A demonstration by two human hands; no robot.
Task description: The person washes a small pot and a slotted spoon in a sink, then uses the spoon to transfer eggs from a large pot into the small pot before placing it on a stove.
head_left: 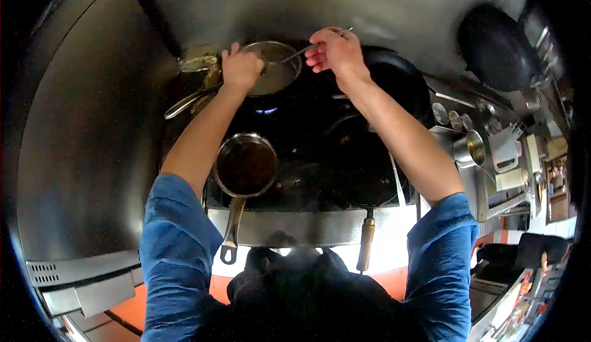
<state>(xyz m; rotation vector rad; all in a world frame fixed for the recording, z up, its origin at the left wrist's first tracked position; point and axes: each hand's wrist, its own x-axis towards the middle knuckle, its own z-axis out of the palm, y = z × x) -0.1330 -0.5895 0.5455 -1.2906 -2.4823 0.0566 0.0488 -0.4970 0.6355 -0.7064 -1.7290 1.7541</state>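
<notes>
At the back left of the stove is a round metal pot (275, 83) with pale, cloudy contents. My right hand (338, 54) is closed around a thin metal utensil (298, 54), whose lower end reaches into the pot. At the pot's left rim is my left hand (241, 70), slightly blurred, with some fingers curled toward the pot; I cannot tell what they hold. A long metal handle (183, 105) passes below my left wrist. Nearer to me, a saucepan (246, 165) with dark brown contents stands below my left forearm.
A dark pan (394, 74) sits behind my right forearm. A wooden handle (366, 243) and the saucepan's handle (232, 228) stick out over the stove's front edge. Metal walls rise behind and left. At right are a hanging black pan (497, 47) and a steel pot (470, 149).
</notes>
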